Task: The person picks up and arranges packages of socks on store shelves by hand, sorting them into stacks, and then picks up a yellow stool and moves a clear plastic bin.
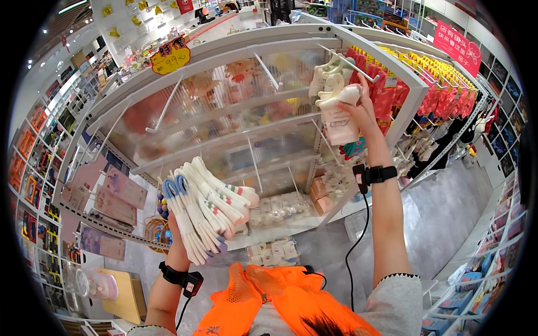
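Observation:
My left hand (177,239) is closed around a thick bundle of white socks (210,210) with blue, red and green bands; the socks hide most of its fingers. Up at the right end of the rack, my right hand (364,115) grips a pale pink-and-white pair of socks (341,127) on a cream plastic hanger. That pair is right by a metal hook (358,68), where similar cream hangers (328,70) hang behind it. Whether its hanger is on the hook, I cannot tell.
Bare prongs, such as a white one (166,107), stick out from the rack's translucent back panel. Red packs (395,95) hang beyond the rack's right frame. Clear-wrapped packs (280,208) lie on the lower shelf. A yellow price sign (170,56) tops the frame. A wicker basket (157,231) stands lower left.

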A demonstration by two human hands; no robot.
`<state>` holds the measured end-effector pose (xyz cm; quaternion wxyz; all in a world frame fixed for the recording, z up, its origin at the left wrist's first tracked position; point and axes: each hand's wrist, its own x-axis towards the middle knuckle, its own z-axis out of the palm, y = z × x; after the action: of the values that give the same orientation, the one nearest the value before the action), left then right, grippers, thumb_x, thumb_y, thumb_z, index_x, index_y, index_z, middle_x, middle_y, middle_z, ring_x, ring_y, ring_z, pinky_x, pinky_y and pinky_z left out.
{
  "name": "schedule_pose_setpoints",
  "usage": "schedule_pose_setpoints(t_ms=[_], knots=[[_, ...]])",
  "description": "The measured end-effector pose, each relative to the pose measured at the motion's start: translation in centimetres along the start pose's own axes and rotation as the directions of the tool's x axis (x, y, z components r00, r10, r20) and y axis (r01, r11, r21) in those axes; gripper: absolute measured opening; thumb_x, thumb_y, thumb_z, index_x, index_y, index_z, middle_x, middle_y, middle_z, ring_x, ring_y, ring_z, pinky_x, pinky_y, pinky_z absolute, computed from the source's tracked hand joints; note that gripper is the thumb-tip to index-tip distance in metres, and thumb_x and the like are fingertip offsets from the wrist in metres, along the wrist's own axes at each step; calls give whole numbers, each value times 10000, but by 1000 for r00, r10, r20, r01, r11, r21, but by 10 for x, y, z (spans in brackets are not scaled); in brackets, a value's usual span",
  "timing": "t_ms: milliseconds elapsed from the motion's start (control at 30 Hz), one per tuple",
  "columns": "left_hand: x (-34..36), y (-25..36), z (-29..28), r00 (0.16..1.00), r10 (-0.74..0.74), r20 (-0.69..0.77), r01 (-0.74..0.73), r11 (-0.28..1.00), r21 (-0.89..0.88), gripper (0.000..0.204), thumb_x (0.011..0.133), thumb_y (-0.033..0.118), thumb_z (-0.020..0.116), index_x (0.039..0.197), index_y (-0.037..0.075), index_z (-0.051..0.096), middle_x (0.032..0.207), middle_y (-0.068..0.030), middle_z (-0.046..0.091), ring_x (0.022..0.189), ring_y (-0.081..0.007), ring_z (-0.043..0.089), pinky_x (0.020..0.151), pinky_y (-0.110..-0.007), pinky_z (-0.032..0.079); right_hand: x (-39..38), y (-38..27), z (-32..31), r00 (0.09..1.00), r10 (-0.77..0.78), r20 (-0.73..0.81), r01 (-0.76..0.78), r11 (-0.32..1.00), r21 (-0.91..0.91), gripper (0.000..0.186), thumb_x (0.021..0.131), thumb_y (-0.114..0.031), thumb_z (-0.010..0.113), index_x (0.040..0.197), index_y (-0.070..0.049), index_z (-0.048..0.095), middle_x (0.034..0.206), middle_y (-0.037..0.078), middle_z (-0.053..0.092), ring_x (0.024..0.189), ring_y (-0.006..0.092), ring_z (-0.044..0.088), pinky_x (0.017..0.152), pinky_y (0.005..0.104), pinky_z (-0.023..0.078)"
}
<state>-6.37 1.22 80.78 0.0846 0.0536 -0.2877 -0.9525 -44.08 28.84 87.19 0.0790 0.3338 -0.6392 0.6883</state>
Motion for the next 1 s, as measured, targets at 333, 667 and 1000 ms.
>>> schedule_pose_setpoints(t_ms=[333, 667, 1000], knots=[[-29, 20, -19, 989, 107, -100, -101, 993, 63, 832, 745, 587, 479, 1349, 62, 249, 1320, -212, 349, 1162, -397, 401, 941, -524, 378, 36, 7, -2, 956, 144, 255, -206, 949, 237, 345, 727, -174, 636, 1011, -15, 522, 858, 38, 590, 761, 133, 585, 670, 261, 479], [-30, 22, -15, 989, 136, -58, -130, 986, 102, 854, 743, 590, 483, 1350, 45, 231, 1323, -214, 340, 1172, -378, 400, 969, -488, 367, 52, 27, 8, 930, 216, 299, -308, 901, 307, 387, 749, -174, 615, 1084, -14, 508, 919, 89, 601, 770, 171, 606, 652, 298, 509], [-23, 22, -24, 989, 97, -112, -75, 981, 181, 909, 719, 650, 478, 1344, 36, 236, 1298, -215, 371, 1145, -368, 433, 952, -481, 390, 52, 24, 12, 954, 216, 207, -268, 925, 268, 335, 741, -160, 617, 1025, -5, 526, 860, 80, 597, 733, 164, 604, 630, 285, 506]])
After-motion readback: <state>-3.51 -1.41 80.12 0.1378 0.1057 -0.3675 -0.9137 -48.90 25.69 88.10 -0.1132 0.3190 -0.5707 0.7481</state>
